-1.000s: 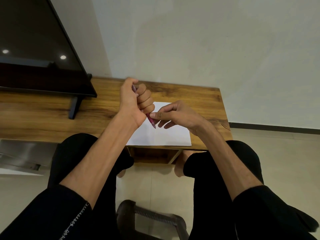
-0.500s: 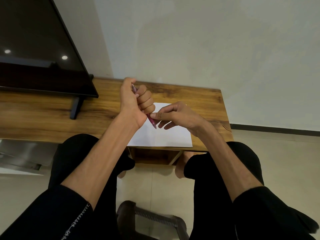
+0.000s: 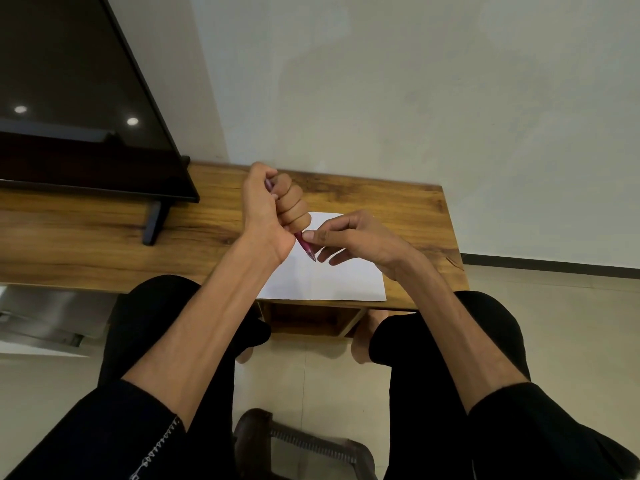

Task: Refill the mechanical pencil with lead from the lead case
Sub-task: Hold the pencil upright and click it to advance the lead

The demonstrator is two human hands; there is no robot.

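My left hand [image 3: 273, 209] fists the pencil [image 3: 306, 246], tip down over the paper [image 3: 332, 282]; my right hand [image 3: 349, 237] pinches near the tip. I keep it steady, feeding gently.

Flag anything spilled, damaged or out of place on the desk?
Nothing stands out. The left hand grips the pencil in a fist, the right hand pinches near its tip, above a flat white sheet. No lead case is in view.

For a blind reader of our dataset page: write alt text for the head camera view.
The left hand grips a pink mechanical pencil in a fist, tip down, while the right hand pinches near its tip, above a white sheet of paper on a wooden table. A dark TV screen stands at left.
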